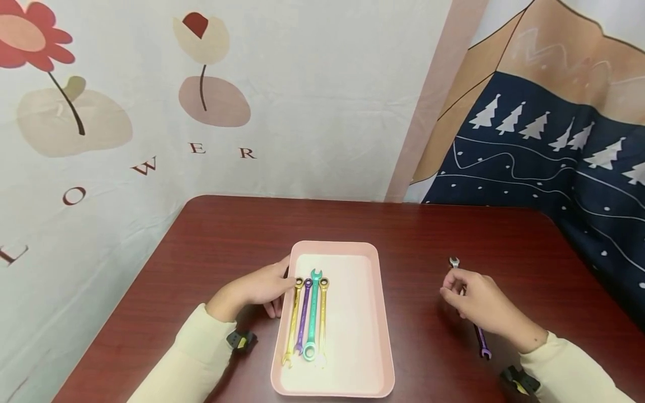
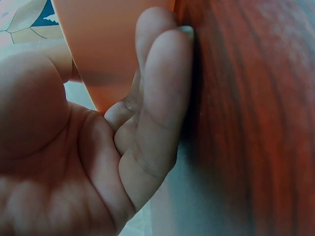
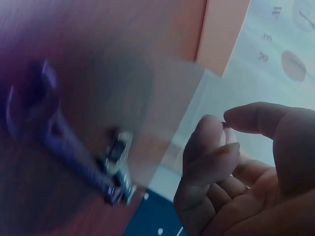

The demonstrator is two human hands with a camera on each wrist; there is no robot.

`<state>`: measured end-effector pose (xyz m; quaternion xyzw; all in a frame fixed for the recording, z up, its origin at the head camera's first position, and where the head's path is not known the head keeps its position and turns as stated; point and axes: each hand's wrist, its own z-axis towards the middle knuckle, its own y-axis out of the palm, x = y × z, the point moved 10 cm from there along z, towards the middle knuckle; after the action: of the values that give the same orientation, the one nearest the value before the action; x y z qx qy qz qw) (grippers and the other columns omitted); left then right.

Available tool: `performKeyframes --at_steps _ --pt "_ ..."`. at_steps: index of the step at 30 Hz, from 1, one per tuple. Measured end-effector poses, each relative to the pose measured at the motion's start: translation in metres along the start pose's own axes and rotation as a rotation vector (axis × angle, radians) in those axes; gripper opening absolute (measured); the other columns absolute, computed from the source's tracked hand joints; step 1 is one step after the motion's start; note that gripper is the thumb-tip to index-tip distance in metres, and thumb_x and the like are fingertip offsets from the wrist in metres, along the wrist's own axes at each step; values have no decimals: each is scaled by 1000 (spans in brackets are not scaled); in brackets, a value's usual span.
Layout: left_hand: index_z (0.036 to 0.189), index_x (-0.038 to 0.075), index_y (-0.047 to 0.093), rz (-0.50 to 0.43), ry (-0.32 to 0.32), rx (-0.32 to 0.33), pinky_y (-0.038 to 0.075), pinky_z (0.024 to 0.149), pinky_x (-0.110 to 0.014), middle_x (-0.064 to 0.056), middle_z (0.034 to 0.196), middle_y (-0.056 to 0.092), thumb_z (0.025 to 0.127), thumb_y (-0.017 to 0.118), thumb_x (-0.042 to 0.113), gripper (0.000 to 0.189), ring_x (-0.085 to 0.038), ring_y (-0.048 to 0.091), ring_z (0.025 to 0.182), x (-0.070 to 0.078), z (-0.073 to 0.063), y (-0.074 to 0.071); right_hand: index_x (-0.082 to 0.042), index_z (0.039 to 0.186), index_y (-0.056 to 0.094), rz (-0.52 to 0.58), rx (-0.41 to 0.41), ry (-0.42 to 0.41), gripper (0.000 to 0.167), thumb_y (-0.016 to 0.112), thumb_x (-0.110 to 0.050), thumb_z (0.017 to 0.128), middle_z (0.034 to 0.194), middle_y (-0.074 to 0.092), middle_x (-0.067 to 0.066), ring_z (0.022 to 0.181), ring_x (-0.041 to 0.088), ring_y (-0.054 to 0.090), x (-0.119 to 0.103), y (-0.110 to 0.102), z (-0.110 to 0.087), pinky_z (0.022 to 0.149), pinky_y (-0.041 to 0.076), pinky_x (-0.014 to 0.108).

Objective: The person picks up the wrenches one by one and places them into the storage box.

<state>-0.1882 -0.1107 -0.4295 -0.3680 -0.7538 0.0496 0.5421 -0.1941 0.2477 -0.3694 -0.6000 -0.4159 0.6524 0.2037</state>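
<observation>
My left hand (image 1: pixel 264 285) grips the left side of a pink tray (image 1: pixel 385 336), thumb at its rim and fingers against its outer wall. Inside the tray lie a teal wrench (image 1: pixel 313 313), a purple wrench (image 1: pixel 303 316) between it and a gold wrench (image 1: pixel 293 322), and another gold wrench (image 1: pixel 323 313) to the right. My right hand (image 1: pixel 476 296) hovers over the table at right, fingers loosely curled, nothing held. Beneath it lies a purple wrench (image 3: pixel 74 147); a silvery wrench end (image 3: pixel 118 157) shows beside its far end. The hand partly hides both in the head view.
The dark red wooden table (image 1: pixel 418 235) carries the tray near its middle. A printed cloth (image 1: pixel 322 112) hangs behind the far edge, with a dark blue tree pattern (image 1: pixel 529 151) at right. Both sleeved wrists wear small black devices (image 1: pixel 521 380).
</observation>
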Motion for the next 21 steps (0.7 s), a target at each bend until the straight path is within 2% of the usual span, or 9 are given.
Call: performKeyframes --at_steps 6,10,16,21 --pt "158 16 16 13 7 -4 58 43 -40 -13 57 64 101 45 18 63 -21 61 40 2 0 0 -14 83 59 -100 25 2 11 65 -12 92 64 55 -5 48 5 49 16 -11 0 43 41 22" --pt "156 14 20 15 18 -7 57 42 -40 -13 56 63 101 45 17 61 -21 61 40 5 0 0 -15 79 59 -147 33 17 14 66 -13 91 59 53 -6 48 5 47 24 -14 -1 43 39 22" --pt "155 13 21 14 27 -8 57 42 -40 -13 56 63 101 45 16 60 -21 61 40 5 0 -1 -15 73 57 -200 6 63 20 61 -17 92 52 50 -6 46 10 49 39 -17 -1 42 39 24" --pt "152 12 25 8 20 -2 57 43 -40 -13 57 63 101 46 17 56 -22 61 41 2 0 -3 -15 71 56 -229 -48 88 22 62 -17 92 54 50 -6 50 11 50 52 -13 -2 43 38 24"
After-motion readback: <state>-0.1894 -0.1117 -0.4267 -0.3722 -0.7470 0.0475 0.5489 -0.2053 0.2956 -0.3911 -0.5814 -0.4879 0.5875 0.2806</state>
